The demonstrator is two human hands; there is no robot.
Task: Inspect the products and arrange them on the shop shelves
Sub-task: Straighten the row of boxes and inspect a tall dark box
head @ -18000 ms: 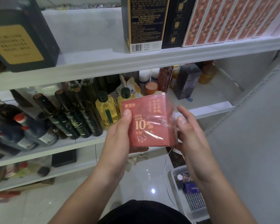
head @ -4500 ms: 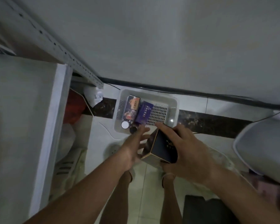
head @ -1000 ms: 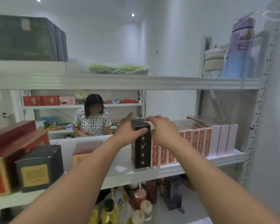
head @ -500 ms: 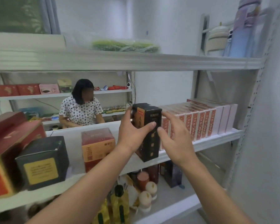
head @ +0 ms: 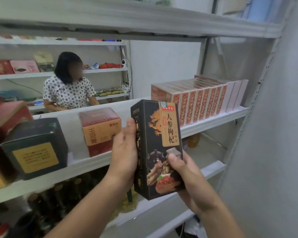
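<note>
A tall black box (head: 157,146) with a gold dragon and an orange label is upright in front of the middle shelf (head: 213,121), off the shelf, its front face turned to me. My left hand (head: 125,152) grips its left side, thumb along the edge. My right hand (head: 187,177) holds its lower right corner, thumb on the front face. A row of orange-patterned boxes (head: 196,103) stands on the shelf to the right.
A red-and-orange box (head: 100,131) and a dark box with a yellow label (head: 34,148) stand on the shelf at left. Dark bottles (head: 46,194) fill the shelf below. A person (head: 67,83) stands behind the shelves. A white wall (head: 273,134) is at right.
I have pulled the black box off the shelf toward me and turned it so its front face shows. My right hand has slid down to its lower corner.
</note>
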